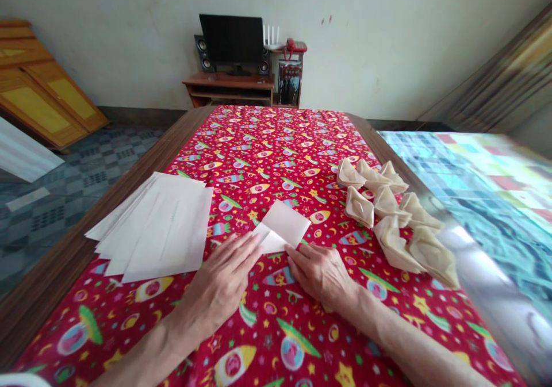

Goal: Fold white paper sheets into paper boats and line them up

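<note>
A small piece of white folded paper (285,223) lies on the red patterned tablecloth in front of me, with a crease across it and a folded flap at its near left. My left hand (226,272) rests on its left corner, fingers stretched out and lying flat. At the near right edge, my right hand (319,272) has its bent fingers closed on the paper; its thumb is hidden. Beside my left hand is a fanned stack of white paper sheets (168,226). To the right sit several folded paper boats (388,203), off-white and grouped closely together.
The red tablecloth (267,151) covers a dark wooden table (142,168). Beyond its far end stand a black monitor (232,39) with speakers and a red telephone (295,46). At right is a surface with a blue patterned cover (448,186); a wooden cabinet (43,88) stands at left.
</note>
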`<action>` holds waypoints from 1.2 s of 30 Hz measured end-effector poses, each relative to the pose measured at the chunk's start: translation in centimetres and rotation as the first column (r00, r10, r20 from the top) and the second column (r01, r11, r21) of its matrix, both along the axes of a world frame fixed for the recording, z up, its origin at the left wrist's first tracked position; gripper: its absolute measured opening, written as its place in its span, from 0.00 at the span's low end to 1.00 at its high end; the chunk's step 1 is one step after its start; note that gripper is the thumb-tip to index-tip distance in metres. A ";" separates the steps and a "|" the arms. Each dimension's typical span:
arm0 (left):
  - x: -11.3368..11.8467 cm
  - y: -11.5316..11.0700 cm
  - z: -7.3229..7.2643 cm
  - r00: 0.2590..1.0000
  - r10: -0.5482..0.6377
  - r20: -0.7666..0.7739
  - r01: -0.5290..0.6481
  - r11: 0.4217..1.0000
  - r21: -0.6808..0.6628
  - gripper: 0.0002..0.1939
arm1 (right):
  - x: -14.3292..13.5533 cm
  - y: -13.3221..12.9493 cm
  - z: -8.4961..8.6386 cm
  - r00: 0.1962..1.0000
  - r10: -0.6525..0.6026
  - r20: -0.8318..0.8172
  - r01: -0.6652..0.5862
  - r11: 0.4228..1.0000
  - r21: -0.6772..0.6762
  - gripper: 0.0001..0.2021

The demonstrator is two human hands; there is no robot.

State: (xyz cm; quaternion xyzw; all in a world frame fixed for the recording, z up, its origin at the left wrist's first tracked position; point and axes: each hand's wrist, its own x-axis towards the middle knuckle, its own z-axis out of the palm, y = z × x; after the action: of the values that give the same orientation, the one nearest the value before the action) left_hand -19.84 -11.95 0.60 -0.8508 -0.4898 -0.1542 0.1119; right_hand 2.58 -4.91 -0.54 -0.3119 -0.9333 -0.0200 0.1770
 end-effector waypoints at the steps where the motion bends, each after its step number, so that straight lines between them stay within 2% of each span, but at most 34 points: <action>1: 0.6 0.4 0.3 1.000 -0.024 0.008 0.024 1.000 0.009 0.23 | 0.1 0.0 0.0 1.000 0.010 0.001 -0.010 1.000 -0.012 0.11; 5: 2.1 1.7 1.0 0.996 -0.091 -0.023 0.088 0.992 -0.092 0.20 | 0.9 0.9 0.4 0.999 -0.027 0.016 0.027 1.000 -0.011 0.11; 8: 2.0 2.4 1.2 0.994 -0.110 -0.017 0.107 0.983 -0.149 0.20 | 1.9 2.7 0.7 0.991 -0.135 0.007 0.134 0.984 0.120 0.17; 10: 1.6 2.7 1.3 0.991 -0.130 -0.018 0.126 0.982 -0.142 0.19 | 2.3 4.1 0.7 0.989 -0.144 0.018 0.139 0.976 0.169 0.23; 12: 1.0 3.1 1.3 0.988 -0.151 -0.027 0.147 0.983 -0.112 0.19 | 2.6 5.1 0.6 0.997 -0.081 0.020 0.076 0.980 0.181 0.24; 15: 0.0 4.1 1.0 0.982 -0.184 -0.042 0.180 0.980 -0.079 0.18 | 2.7 5.4 0.5 0.999 0.035 0.003 -0.035 0.978 0.203 0.15; 17: -0.6 5.1 0.7 0.979 -0.199 -0.042 0.197 0.979 -0.050 0.17 | 2.6 4.7 0.6 0.995 0.104 -0.004 -0.101 0.970 0.222 0.10; 20: -1.0 6.0 0.2 0.976 -0.216 -0.017 0.216 0.976 -0.017 0.16 | 2.4 2.9 1.2 0.971 0.238 0.014 -0.235 0.947 0.220 0.10; 22: -0.9 6.0 -0.1 0.977 -0.212 0.026 0.213 0.976 -0.037 0.17 | 2.2 1.7 1.5 0.952 0.304 0.030 -0.305 0.939 0.160 0.11; 25: -0.4 4.9 -0.3 0.977 -0.193 0.093 0.203 0.974 -0.105 0.21 | 2.0 0.6 1.7 0.940 0.340 0.027 -0.341 0.936 0.085 0.11; 30: 0.1 2.4 -0.7 0.976 -0.154 0.152 0.177 0.972 -0.152 0.25 | 1.9 1.2 1.4 0.929 0.365 -0.054 -0.365 0.931 0.007 0.12; 33: 0.3 1.6 -0.9 0.974 -0.125 0.190 0.154 0.976 -0.151 0.26 | 1.7 2.2 1.6 0.908 0.362 -0.214 -0.397 0.905 -0.154 0.10; 36: 0.5 1.3 -1.0 0.970 -0.118 0.213 0.150 0.979 -0.139 0.25 | 1.3 3.0 2.0 0.901 0.219 -0.375 -0.366 0.849 -0.382 0.09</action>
State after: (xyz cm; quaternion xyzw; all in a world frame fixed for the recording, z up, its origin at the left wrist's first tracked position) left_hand -19.35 -10.64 -0.41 -0.8677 -0.4505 -0.2096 -0.0156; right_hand 3.92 -1.96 1.43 -0.1951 -0.9089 0.2711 0.2497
